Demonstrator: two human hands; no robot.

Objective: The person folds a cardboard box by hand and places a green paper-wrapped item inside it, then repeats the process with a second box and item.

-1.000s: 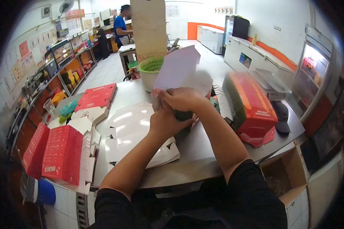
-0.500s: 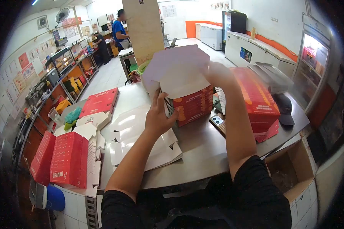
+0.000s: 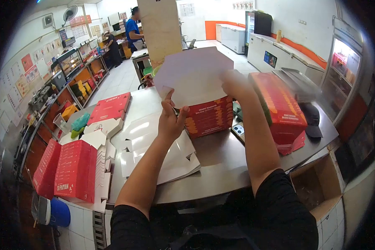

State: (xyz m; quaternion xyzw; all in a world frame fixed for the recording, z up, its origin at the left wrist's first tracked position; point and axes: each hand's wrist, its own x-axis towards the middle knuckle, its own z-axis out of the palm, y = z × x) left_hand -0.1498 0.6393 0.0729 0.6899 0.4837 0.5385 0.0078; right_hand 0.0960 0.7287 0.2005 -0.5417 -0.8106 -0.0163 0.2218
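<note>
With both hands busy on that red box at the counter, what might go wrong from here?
The phone lies right beside the red box, under the right hand; a careless elbow might knock it. The loose white flats under the left hand overhang the counter edge and could slide off. The raised white lid may crease if it is pressed unevenly.

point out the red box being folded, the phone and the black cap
red box (image 3: 208,118), head view, printed front wall
phone (image 3: 238,130), head view, camera end
black cap (image 3: 311,121), head view, crown
</note>
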